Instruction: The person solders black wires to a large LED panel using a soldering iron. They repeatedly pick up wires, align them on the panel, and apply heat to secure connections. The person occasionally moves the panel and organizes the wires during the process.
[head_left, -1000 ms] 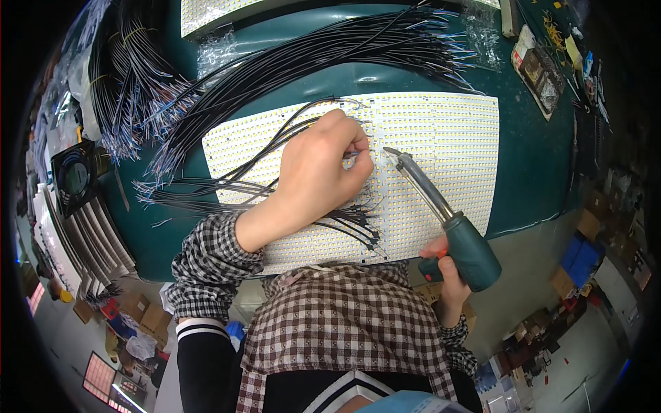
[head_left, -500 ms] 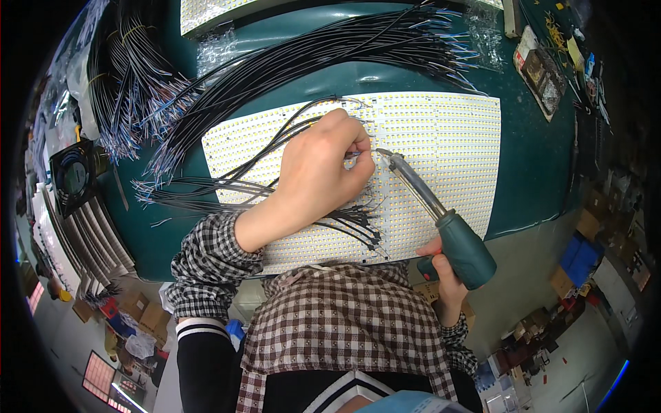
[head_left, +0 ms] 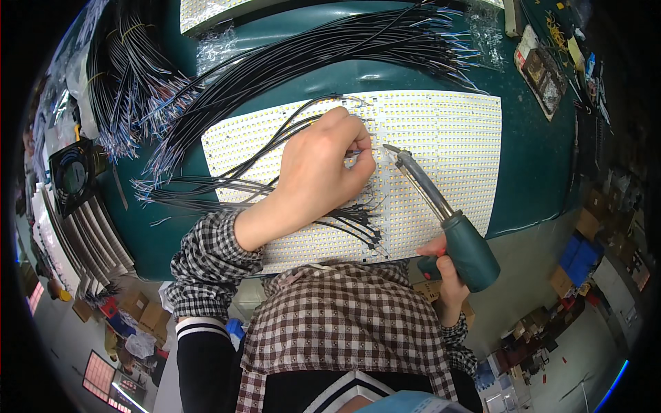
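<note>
A white panel [head_left: 461, 151] dotted with rows of small yellowish LEDs lies before me. Over its middle, my left hand [head_left: 318, 165] is closed in a pinch on the end of a thin cable, mostly hidden by the fingers. My right hand [head_left: 451, 282] is wrapped round the green grip of a pistol-shaped soldering iron [head_left: 469, 251]. The iron's tip points up and left, just right of my left fingertips and a small gap from them. Several black cables [head_left: 351, 219] lie across the panel's left half, their thin wire ends at its middle seam.
A thick bundle of black cables [head_left: 289, 58] stretches behind the panel, and more bundles [head_left: 127, 76] hang together at the far left. A small fan [head_left: 71, 175] and stacked panels [head_left: 86, 241] stand at the left. A grimy block-like tray [head_left: 542, 76] lies at the back right.
The soldering iron has shifted slightly right, and its tip has drawn away from my left fingertips. My left hand has hardly moved.
</note>
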`<state>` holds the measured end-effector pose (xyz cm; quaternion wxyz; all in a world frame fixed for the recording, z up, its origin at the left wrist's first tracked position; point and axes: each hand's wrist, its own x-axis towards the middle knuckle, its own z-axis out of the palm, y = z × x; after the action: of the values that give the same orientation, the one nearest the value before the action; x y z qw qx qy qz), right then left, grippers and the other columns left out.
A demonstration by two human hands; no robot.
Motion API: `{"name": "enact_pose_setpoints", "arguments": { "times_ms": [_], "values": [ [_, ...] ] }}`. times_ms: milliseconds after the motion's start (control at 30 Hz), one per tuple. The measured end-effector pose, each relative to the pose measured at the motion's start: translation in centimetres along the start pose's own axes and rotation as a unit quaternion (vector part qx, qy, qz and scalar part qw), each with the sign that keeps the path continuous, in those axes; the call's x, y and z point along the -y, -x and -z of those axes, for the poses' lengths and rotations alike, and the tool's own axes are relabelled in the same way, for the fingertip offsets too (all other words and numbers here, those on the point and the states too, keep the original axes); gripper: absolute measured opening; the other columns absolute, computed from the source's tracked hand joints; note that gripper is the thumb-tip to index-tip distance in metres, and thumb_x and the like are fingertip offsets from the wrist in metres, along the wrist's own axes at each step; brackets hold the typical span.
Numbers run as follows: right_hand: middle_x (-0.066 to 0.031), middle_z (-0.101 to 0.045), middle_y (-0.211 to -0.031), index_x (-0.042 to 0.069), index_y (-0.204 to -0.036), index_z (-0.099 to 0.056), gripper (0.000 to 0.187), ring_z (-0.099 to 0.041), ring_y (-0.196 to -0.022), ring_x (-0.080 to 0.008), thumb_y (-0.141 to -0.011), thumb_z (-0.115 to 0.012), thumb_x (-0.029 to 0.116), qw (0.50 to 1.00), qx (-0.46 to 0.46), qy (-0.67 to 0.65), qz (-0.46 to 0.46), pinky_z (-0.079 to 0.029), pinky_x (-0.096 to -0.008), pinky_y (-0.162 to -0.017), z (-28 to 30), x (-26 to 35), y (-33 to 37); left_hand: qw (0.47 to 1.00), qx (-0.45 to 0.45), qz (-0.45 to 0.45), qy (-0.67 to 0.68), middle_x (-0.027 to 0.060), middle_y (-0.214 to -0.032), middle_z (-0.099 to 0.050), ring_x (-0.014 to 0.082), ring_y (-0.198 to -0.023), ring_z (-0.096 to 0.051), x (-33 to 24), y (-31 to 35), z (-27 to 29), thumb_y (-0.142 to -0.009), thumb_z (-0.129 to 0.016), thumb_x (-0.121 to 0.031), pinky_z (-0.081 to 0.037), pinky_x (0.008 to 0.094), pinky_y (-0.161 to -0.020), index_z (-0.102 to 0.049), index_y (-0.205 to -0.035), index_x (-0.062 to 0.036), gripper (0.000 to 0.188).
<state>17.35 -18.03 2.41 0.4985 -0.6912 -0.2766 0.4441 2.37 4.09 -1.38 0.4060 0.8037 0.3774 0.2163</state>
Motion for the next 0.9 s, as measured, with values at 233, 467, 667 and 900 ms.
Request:
{"name": "enact_pose_setpoints", "arguments": {
  "times_ms": [233,467,667,900],
  "values": [
    [-0.0146,-0.064,-0.084,-0.009,-0.1,-0.058,0.041,-0.065,-0.073,-0.0241,-0.087,-0.066,0.029,0.999,-0.021,-0.026,-0.007,-0.055,-0.0355,-0.066,-0.2,-0.1,-0.1,1.0,0.008,0.0,-0.001,0.0098,-0.076,-0.058,0.0278,-0.063,-0.06,0.0,0.1,0.0,-0.07,-0.066,-0.004,-0.046,0.0371,-0.054,-0.057,-0.076,-0.0043,0.011],
    [-0.0154,-0.063,-0.089,-0.011,-0.111,-0.054,0.044,-0.065,-0.074,-0.0237,-0.09,-0.062,0.027,0.999,-0.011,-0.023,0.026,-0.056,-0.0356,-0.067,0.6,0.0,-0.2,0.987,-0.035,-0.11,-0.114,0.0095,-0.082,-0.062,0.0206,-0.064,-0.06,-2.9,2.5,2.4,-0.076,-0.076,-0.009,-0.048,0.0303,-0.057,-0.063,-0.092,-0.0022,0.021],
    [-0.0157,-0.063,-0.092,-0.014,-0.125,-0.046,0.055,-0.065,-0.075,-0.0231,-0.093,-0.059,0.029,0.997,-0.021,-0.055,0.042,-0.056,-0.034,-0.068,0.9,-0.4,-0.5,0.984,0.103,0.122,0.077,0.0113,-0.077,-0.063,0.0286,-0.068,-0.064,-2.4,3.0,2.5,-0.08,-0.07,-0.013,-0.049,0.0355,-0.058,-0.063,-0.083,-0.003,0.013],
    [-0.0167,-0.063,-0.095,-0.014,-0.125,-0.047,0.055,-0.066,-0.076,-0.0226,-0.094,-0.058,0.03,0.996,-0.033,-0.063,0.045,-0.056,-0.0329,-0.07,0.9,-0.2,-0.1,0.99,0.104,0.091,0.024,0.0131,-0.078,-0.065,0.033,-0.071,-0.064,-2.7,3.2,2.1,-0.084,-0.064,-0.01,-0.05,0.0397,-0.063,-0.061,-0.085,-0.0023,0.008]
  ]
}}
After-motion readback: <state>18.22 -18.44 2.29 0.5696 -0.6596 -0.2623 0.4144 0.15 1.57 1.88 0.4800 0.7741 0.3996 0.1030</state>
